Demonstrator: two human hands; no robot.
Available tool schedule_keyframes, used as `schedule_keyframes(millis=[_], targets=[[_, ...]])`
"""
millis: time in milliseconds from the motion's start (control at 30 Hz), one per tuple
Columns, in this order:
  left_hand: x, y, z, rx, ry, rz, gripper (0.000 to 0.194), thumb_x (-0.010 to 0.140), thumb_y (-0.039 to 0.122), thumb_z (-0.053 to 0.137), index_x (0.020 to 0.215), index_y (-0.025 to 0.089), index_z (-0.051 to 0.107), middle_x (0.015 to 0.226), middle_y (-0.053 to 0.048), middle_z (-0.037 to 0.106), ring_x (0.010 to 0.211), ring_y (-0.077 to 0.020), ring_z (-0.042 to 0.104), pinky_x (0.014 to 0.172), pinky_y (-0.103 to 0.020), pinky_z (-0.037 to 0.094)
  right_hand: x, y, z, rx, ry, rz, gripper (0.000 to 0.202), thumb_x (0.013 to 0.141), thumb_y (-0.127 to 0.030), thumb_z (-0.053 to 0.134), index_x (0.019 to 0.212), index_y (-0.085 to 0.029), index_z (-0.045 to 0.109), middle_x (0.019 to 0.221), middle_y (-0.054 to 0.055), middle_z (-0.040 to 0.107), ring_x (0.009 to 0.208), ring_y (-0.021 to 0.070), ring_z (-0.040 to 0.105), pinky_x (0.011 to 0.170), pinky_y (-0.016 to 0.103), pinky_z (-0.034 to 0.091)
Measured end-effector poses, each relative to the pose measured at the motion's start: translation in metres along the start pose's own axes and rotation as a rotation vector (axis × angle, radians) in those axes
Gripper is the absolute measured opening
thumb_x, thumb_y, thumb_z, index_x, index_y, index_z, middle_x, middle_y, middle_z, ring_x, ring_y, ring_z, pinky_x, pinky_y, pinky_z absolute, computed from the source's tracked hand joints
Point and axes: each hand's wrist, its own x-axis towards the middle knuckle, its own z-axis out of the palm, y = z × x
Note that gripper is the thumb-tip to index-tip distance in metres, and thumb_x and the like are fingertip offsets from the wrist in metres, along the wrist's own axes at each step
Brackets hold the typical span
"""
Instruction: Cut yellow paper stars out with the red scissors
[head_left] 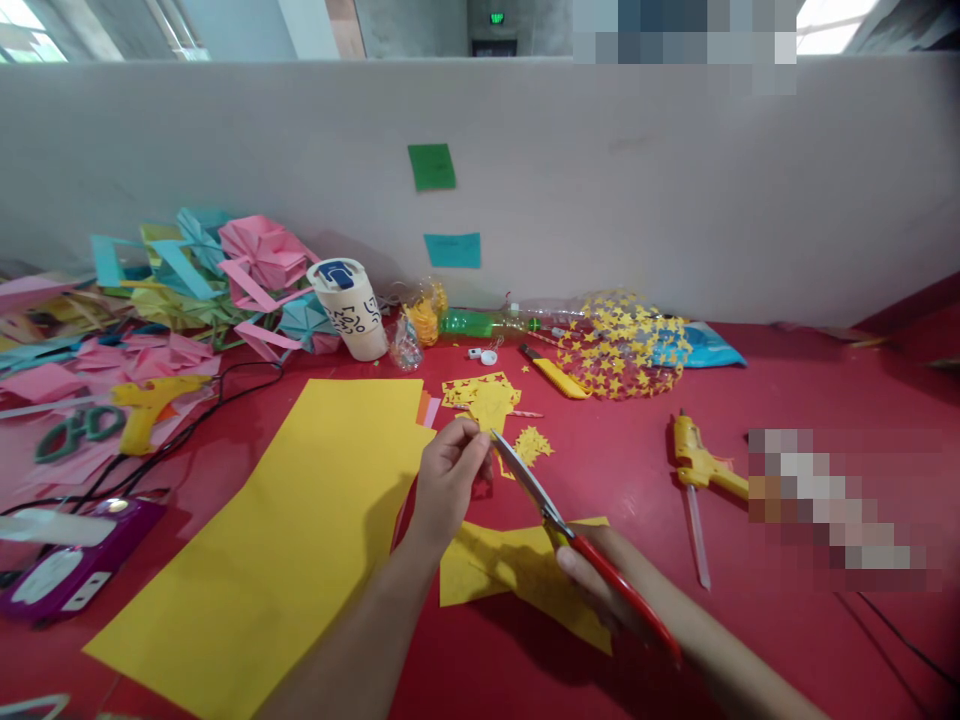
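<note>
My right hand (600, 575) grips scissors with red handles (626, 590), and their blades point away to the upper left, looking nearly closed. My left hand (454, 465) pinches a small piece of yellow paper (491, 408) by the scissors' tip; its lower edge is partly hidden by my fingers. Beyond my hands lies a yellow strip with star-shaped holes (480, 388). A small pile of yellow paper stars (532, 445) is just right of the blades. Under my wrists rest cut yellow sheets (487, 565).
Large yellow sheets (315, 500) cover the left middle. Farther left are a yellow glue gun (146, 410), green-handled scissors (79, 432) and a purple device (82, 560). A cup (349, 310), cutter knife (556, 372) and star-covered balloon-like ball (622, 345) stand behind; another glue gun (701, 460) lies right.
</note>
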Motion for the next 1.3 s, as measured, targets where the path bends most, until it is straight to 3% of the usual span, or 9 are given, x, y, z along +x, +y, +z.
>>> schedule_keyframes(millis=[100, 500, 1067, 1300], targets=[[0.0002, 0.0001, -0.0007, 0.026, 0.002, 0.011, 0.019, 0.084, 0.024, 0.051, 0.067, 0.017, 0.051, 0.054, 0.004, 0.051, 0.05, -0.0076, 0.049, 0.049, -0.019, 0.04, 0.0, -0.0003, 0.0039, 0.047, 0.071, 0.047, 0.048, 0.08, -0.066, 0.046, 0.065, -0.022, 0.034, 0.049, -0.008, 0.031, 0.037, 0.0053, 0.029, 0.033, 0.018, 0.023], [0.0037, -0.0012, -0.0041, 0.044, -0.01, -0.002, 0.018, 0.083, 0.023, 0.052, 0.067, 0.017, 0.05, 0.053, 0.005, 0.05, 0.048, -0.0069, 0.048, 0.049, -0.018, 0.041, 0.0031, 0.0009, 0.0041, -0.062, 0.125, 0.052, 0.047, 0.081, -0.061, 0.047, 0.059, -0.022, 0.032, 0.045, -0.009, 0.029, 0.033, 0.004, 0.026, 0.03, 0.018, 0.017], [0.0036, -0.0009, -0.005, 0.018, -0.028, -0.008, 0.019, 0.083, 0.021, 0.051, 0.065, 0.017, 0.05, 0.055, 0.005, 0.049, 0.049, -0.007, 0.048, 0.05, -0.018, 0.042, 0.0009, -0.0023, 0.0035, -0.094, 0.12, 0.084, 0.044, 0.084, -0.058, 0.044, 0.061, -0.023, 0.031, 0.044, -0.009, 0.028, 0.035, 0.0063, 0.026, 0.031, 0.019, 0.019], [0.0036, 0.0002, -0.0066, 0.017, -0.041, 0.01, 0.021, 0.084, 0.022, 0.05, 0.063, 0.016, 0.051, 0.056, 0.003, 0.05, 0.05, -0.0075, 0.049, 0.05, -0.02, 0.043, 0.0062, 0.0011, 0.0001, -0.128, 0.119, -0.037, 0.051, 0.08, -0.064, 0.046, 0.057, -0.022, 0.029, 0.051, -0.008, 0.023, 0.043, 0.0061, 0.022, 0.037, 0.019, 0.017]])
